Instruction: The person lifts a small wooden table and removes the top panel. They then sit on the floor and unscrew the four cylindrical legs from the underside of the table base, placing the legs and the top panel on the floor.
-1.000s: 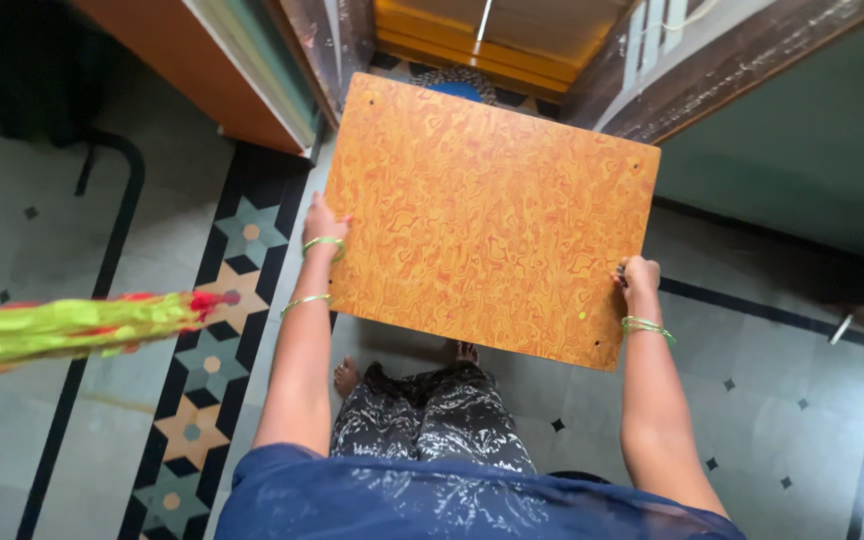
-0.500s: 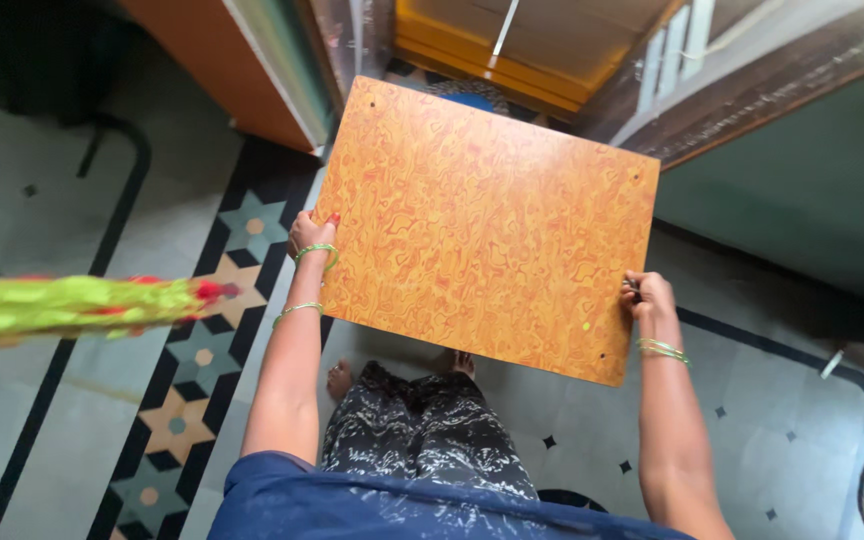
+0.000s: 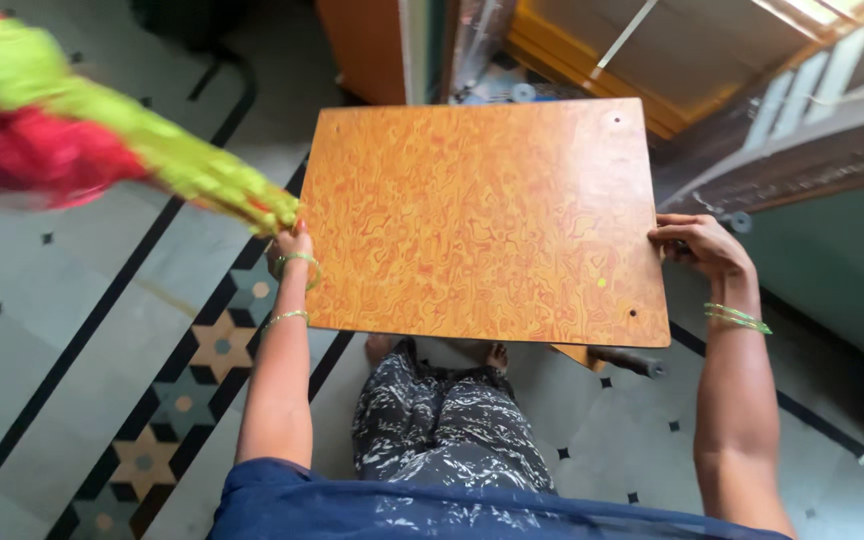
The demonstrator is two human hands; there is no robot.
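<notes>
Head view: a rectangular board (image 3: pixel 482 220) with an orange, swirled wood-grain laminate surface is held flat and level above the patterned tile floor (image 3: pixel 72 330), in front of the person's legs. No container is seen on the board, and nothing lies on it. The left hand (image 3: pixel 290 245) is clenched on the board's left edge, its fingers tucked out of sight beneath. The right hand (image 3: pixel 697 243) is curled around the board's right edge, fingers bent over the rim. Small dark screw holes are seen near the board's corners, and a dark tubular leg (image 3: pixel 624 359) shows just below its near right corner. Blurred green and red cloth (image 3: pixel 102 130) hangs left of the board.
</notes>
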